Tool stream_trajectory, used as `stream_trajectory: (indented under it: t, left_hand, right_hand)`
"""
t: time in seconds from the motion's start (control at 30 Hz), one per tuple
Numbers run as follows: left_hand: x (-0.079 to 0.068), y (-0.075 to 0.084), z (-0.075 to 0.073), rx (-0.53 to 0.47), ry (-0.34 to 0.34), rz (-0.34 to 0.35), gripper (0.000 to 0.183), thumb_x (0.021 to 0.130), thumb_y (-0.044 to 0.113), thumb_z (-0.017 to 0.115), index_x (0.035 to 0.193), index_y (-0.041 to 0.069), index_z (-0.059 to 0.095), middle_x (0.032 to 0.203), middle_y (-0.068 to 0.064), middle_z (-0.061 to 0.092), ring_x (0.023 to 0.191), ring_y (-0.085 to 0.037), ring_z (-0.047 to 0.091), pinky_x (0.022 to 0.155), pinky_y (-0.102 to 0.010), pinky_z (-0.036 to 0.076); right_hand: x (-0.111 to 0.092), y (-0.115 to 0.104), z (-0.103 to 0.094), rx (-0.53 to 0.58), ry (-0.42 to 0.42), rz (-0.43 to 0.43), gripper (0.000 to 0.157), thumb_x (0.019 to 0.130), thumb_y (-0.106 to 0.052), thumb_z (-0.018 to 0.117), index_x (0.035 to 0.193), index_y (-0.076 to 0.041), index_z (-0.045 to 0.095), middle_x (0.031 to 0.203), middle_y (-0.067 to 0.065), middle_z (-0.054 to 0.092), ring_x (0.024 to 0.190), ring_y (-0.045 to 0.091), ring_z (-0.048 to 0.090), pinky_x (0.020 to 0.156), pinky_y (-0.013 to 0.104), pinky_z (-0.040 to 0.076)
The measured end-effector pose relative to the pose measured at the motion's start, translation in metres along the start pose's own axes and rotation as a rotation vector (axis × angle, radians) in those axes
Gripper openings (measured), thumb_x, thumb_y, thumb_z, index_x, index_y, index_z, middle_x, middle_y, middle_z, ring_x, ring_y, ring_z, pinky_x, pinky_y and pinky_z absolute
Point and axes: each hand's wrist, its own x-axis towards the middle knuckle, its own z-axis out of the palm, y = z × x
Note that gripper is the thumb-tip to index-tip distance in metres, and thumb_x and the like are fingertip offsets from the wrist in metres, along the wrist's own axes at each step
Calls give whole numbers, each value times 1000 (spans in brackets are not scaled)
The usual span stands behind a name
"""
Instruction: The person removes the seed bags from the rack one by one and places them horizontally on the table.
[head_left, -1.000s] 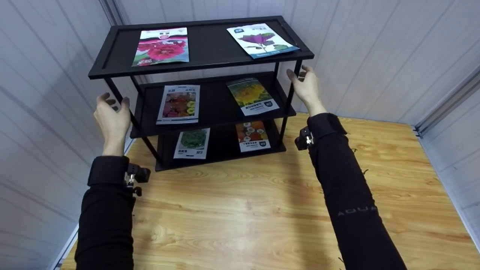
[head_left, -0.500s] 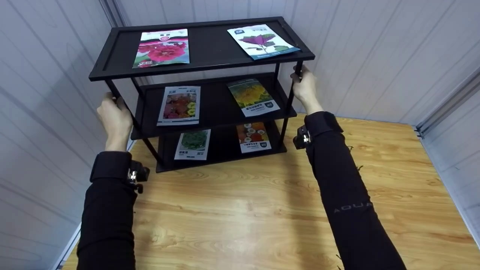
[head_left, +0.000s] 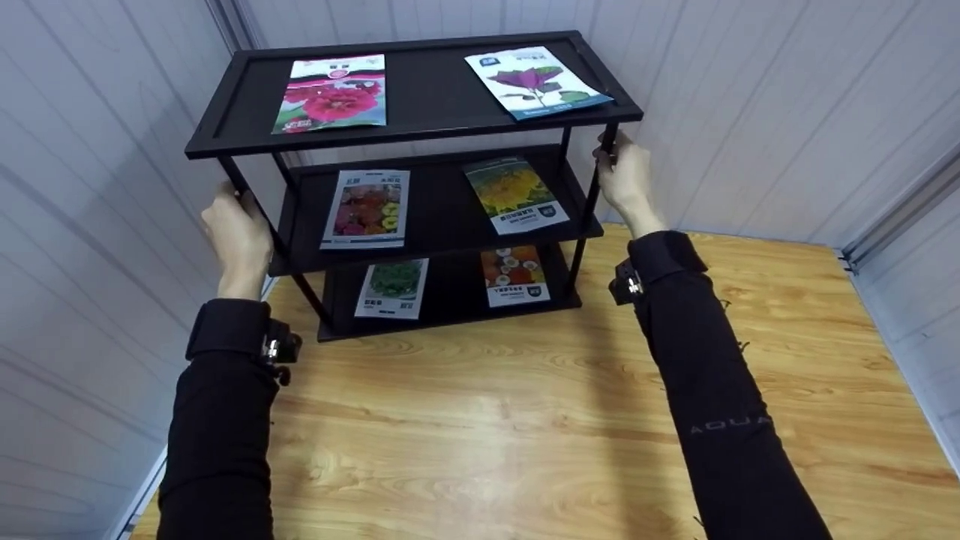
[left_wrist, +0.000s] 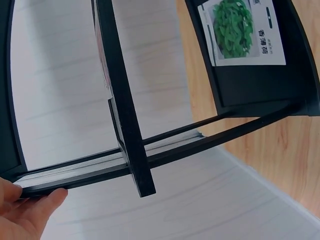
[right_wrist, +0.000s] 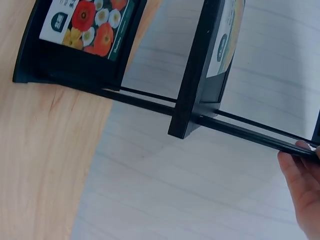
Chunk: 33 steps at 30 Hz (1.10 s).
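A black three-tier shelf rack (head_left: 427, 94) stands on the floor with flower seed packets on its tiers. My left hand (head_left: 241, 234) grips its front left post (left_wrist: 200, 146), just under the top tier; in the left wrist view the thumb and fingers lie on either side of the post. On the other side, my right hand (head_left: 628, 178) holds the front right post (right_wrist: 245, 134), its fingers partly hidden behind it. The top tier carries a pink flower packet (head_left: 330, 97) and a purple flower packet (head_left: 536, 82).
On the middle tier lie a mixed-flower packet (head_left: 366, 210) and a yellow flower packet (head_left: 517, 195). Below are a green leaf packet (head_left: 391, 289) and an orange-and-white flower packet (head_left: 515, 276). Pale panel walls (head_left: 787, 112) flank the rack, over a wood-look floor (head_left: 465, 420).
Both hands were beside the posts with fingers spread a second ago; they have since closed round them. The whole head view has shifted slightly, and the packets keep their places on the tiers.
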Motion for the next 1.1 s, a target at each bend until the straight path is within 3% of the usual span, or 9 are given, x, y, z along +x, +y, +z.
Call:
stream_trajectory:
  t: [0.23, 0.43, 0.63, 0.87, 1.1]
  left_hand:
    - [-2, -7, -8, 35, 14, -3, 30, 96, 12, 32, 108, -8, 52, 93, -24, 60, 78, -33, 58, 60, -35, 41]
    - [-1, -8, -10, 35, 19, 10, 30, 96, 12, 32, 108, -7, 52, 87, -23, 61, 68, -28, 57, 51, -24, 35]
    - [-1, -9, -8, 93, 33, 32, 28, 96, 13, 32, 104, -4, 52, 68, -12, 52, 50, -17, 41, 45, -26, 27]
    - [1, -10, 0, 84, 68, 35, 28, 96, 12, 33, 98, -7, 54, 81, -23, 61, 68, -32, 58, 57, -38, 40]
    - [3, -6, 7, 43, 30, 8, 28, 96, 11, 33, 105, -6, 53, 93, -22, 62, 78, -31, 62, 62, -39, 49]
  right_hand:
    - [-2, -1, 1, 17, -46, -89, 23, 88, 0, 42, 108, 7, 53, 96, 20, 62, 89, 30, 60, 79, 34, 48]
    - [-1, 1, -1, -6, -67, -135, 23, 89, -2, 43, 107, 6, 53, 95, 20, 62, 88, 30, 60, 78, 36, 49]
    - [-1, 3, -3, -15, -68, -165, 23, 88, -2, 44, 107, 6, 53, 94, 19, 63, 87, 28, 61, 76, 36, 49]
    - [1, 8, -6, -31, -68, -190, 22, 87, -2, 45, 106, 7, 54, 92, 19, 64, 86, 28, 62, 74, 37, 50]
    - [2, 16, -11, -39, -71, -181, 24, 88, -5, 44, 108, 5, 54, 93, 19, 64, 85, 30, 61, 70, 23, 51]
